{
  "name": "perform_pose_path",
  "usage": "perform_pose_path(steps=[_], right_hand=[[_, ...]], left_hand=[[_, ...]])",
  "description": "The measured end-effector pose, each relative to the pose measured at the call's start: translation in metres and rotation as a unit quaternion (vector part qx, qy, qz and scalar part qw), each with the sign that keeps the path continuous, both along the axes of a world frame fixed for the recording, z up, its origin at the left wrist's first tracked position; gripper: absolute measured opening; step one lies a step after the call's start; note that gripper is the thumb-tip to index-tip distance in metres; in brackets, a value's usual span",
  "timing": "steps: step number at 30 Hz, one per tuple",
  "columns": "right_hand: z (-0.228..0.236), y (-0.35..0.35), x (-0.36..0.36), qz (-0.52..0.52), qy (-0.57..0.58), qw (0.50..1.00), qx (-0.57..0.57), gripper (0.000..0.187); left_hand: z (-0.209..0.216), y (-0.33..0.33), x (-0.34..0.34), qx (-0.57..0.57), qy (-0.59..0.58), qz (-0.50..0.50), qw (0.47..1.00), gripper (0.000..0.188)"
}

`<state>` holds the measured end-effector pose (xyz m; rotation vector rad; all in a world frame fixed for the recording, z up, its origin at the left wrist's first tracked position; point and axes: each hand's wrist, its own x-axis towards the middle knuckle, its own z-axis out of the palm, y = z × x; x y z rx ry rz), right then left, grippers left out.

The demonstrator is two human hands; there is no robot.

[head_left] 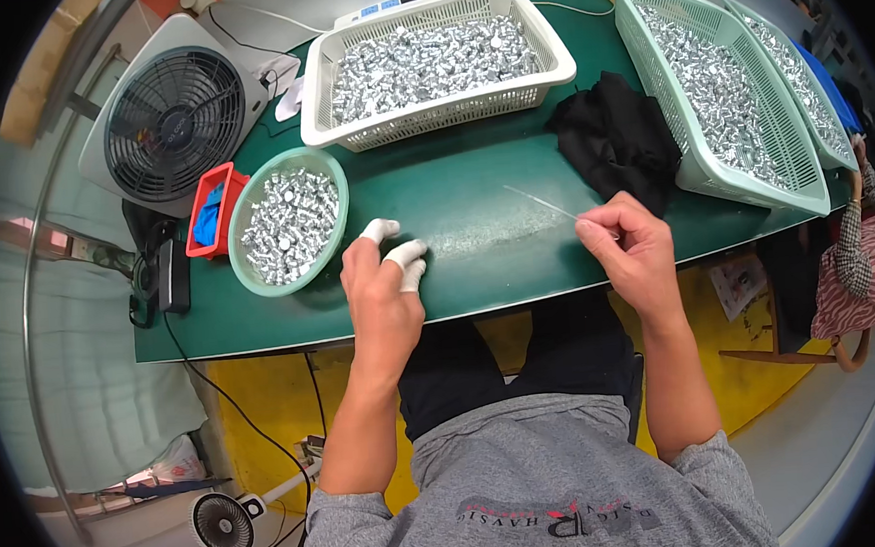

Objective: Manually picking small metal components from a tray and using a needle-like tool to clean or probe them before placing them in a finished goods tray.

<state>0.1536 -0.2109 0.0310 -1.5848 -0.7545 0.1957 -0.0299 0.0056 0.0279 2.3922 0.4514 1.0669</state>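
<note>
Out over the desk (472,176), the thin pale rod (543,204) slants forward and leftward from the right hand (639,251), whose thumb and fingers are pinched together on its near end. Left of its tip, the left hand (384,299) curls just beside the round green bowl (236,244); whether its white-covered fingertips (383,229) grip anything cannot be told. Both hands reach over the desk's front edge. Bare surface stretches between them and back to the white basket (438,123), with black cloth (620,137) bounding it rightward.
</note>
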Motion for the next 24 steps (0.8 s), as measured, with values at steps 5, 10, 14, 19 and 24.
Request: perform_pose_path(steps=[5, 10, 14, 19, 24], right_hand=[[-0.010, 0.000, 0.000, 0.008, -0.002, 1.000, -0.021, 0.002], [-0.011, -0.001, 0.006, 0.002, 0.015, 1.000, -0.008, 0.002], [-0.013, -0.001, 0.004, -0.002, -0.017, 1.000, -0.017, 0.002], [-0.013, 0.001, 0.000, 0.000, -0.044, 0.998, -0.036, 0.002], [-0.016, 0.000, 0.000, 0.003, -0.045, 0.998, -0.033, 0.002]], left_hand=[[0.008, -0.004, 0.000, -0.090, -0.137, -0.045, 0.985, 0.018], [0.009, -0.013, -0.008, -0.417, -0.157, -0.073, 0.892, 0.022], [-0.009, -0.001, -0.014, -0.549, -0.196, -0.120, 0.803, 0.025], [-0.014, -0.001, -0.017, -0.541, -0.190, -0.131, 0.809, 0.025], [-0.013, -0.002, -0.018, -0.558, -0.204, -0.151, 0.790, 0.026]])
